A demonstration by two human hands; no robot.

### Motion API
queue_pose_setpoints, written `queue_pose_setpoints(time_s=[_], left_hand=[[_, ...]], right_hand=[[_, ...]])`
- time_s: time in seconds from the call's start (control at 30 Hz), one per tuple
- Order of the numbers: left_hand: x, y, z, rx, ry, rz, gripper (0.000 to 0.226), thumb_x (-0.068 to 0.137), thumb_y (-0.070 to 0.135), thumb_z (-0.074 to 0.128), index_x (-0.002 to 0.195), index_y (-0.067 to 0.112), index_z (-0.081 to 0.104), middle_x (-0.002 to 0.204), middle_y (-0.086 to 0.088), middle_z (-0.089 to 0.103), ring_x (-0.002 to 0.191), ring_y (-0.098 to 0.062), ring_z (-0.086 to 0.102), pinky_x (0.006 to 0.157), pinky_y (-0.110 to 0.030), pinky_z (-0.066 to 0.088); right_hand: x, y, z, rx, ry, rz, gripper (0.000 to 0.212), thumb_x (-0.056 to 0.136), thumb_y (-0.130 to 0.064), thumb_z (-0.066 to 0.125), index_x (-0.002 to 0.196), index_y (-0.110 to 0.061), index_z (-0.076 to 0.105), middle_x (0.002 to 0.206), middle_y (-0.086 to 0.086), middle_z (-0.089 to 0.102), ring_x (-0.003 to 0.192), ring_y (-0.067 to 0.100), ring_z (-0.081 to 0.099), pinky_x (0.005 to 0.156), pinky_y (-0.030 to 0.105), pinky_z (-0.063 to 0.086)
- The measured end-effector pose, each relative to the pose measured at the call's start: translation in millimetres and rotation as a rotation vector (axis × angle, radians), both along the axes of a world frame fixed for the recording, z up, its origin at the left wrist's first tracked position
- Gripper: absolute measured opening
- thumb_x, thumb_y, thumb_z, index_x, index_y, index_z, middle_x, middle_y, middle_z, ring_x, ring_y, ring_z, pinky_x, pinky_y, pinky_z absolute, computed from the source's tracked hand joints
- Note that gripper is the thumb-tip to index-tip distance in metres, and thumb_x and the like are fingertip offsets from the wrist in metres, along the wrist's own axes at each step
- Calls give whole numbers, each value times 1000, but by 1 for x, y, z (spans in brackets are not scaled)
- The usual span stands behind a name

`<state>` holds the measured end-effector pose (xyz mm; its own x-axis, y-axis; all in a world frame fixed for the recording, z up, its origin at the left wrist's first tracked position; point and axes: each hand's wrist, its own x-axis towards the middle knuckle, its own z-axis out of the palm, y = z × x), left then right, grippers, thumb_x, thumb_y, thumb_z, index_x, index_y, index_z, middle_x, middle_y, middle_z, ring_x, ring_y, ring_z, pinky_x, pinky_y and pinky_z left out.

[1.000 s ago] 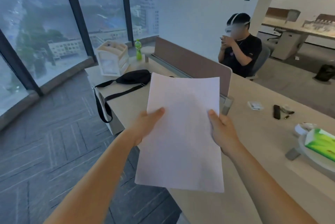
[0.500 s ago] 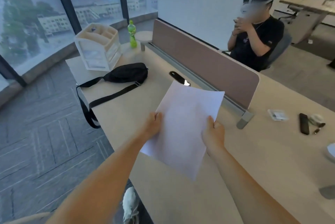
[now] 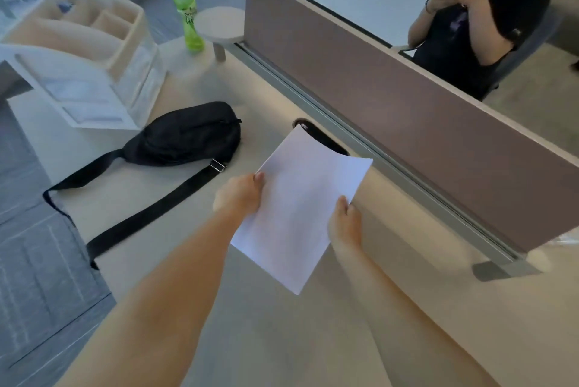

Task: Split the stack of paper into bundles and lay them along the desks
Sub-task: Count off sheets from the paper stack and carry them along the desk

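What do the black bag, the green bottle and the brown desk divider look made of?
Black sling bag: matte fabric, likely nylon; it slumps softly and shows no shine.
Green drink bottle: glossy translucent plastic, apparently; light glows through it.
Brown desk divider panel: matte, probably felt-covered board; flat, no sheen.

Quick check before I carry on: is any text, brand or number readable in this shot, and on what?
Nothing can be quoted as it reads.
green bottle: the label has dark lettering, too blurred to read.
paper: the face on show looks blank, no print made out.
black bag: no lettering visible.
white organizer: no lettering visible.
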<state>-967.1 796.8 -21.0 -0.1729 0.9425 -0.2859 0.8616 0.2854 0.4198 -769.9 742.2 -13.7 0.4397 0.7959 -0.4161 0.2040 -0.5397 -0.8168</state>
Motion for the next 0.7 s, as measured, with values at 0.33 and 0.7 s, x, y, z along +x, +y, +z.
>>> queue_pose_setpoints(time_s=[0.33,0.7], left_hand=[[-26,87,-62,-89,140,-77,43,95,38,25,93,17,62,86,-11,59,76,-32,50,68,-35,41],[-17,104,-74,-28,263,-97,51,99,41,24,100,11,66,103,-18,66,93,-39,62,77,-39,44]], right_hand=[[-23,77,-57,-219,159,176,43,99,-40,30,108,-14,63,103,6,70,97,29,66,88,49,57],[-10,80,-63,-341,246,188,32,96,-24,33,94,-12,62,90,11,73,78,28,73,61,35,60]])
